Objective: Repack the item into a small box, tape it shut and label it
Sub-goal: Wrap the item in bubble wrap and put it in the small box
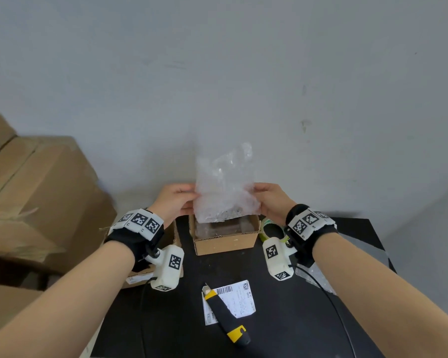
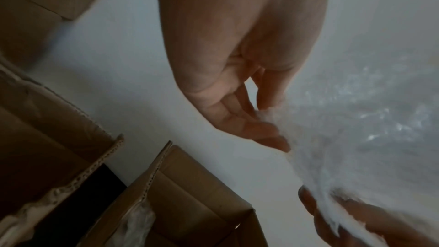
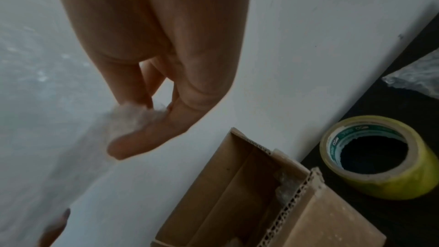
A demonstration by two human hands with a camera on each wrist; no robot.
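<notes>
Both hands hold a clear bubble-wrap sheet (image 1: 224, 182) upright over a small open cardboard box (image 1: 226, 239) on the black table (image 1: 282, 319). My left hand (image 1: 176, 200) pinches the sheet's left edge (image 2: 332, 138); my right hand (image 1: 272, 200) pinches its right edge (image 3: 133, 117). A dark item shows through the wrap's lower part, just above the box opening. The box (image 3: 261, 204) has bubble wrap inside. A shipping label (image 1: 237, 299) lies at the table's front.
A yellow tape roll (image 1: 270, 227) stands right of the box, also in the right wrist view (image 3: 377, 159). A black-and-yellow utility knife (image 1: 225, 317) lies on the label. More bubble wrap (image 1: 313, 276) lies right. Another open box (image 2: 59, 157) sits left; large cartons (image 1: 36, 189) stack further left.
</notes>
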